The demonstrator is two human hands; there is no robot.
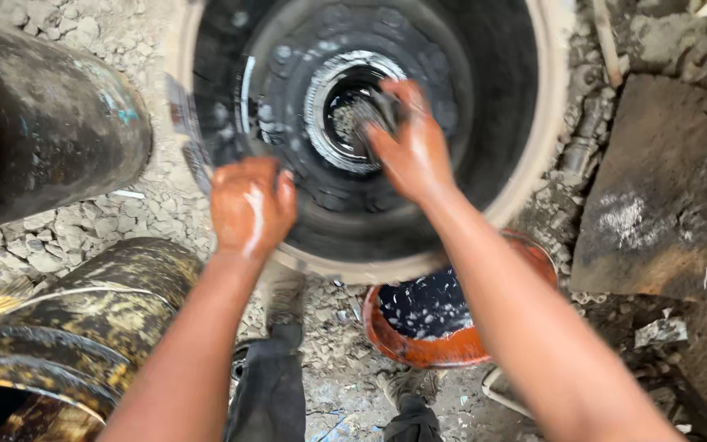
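A large dark wheel drum (501, 106) with a pale rim stands in front of me, greasy inside, with a toothed metal ring (321, 115) around its central hole. My right hand (411, 151), wet and grimy, reaches into the middle and grips a dark brush-like tool (374, 110) at the hole. At the drum's near left rim my left hand (249, 205) is curled shut on the rim, and motion blur hides whether it also holds something.
An orange bowl (419, 348) of dark soapy liquid sits on the gravel under my right forearm. A black cylinder (51, 115) lies at the left, worn dirty drums (83, 319) at lower left, a rusty slab (664, 188) at the right. My legs show below.
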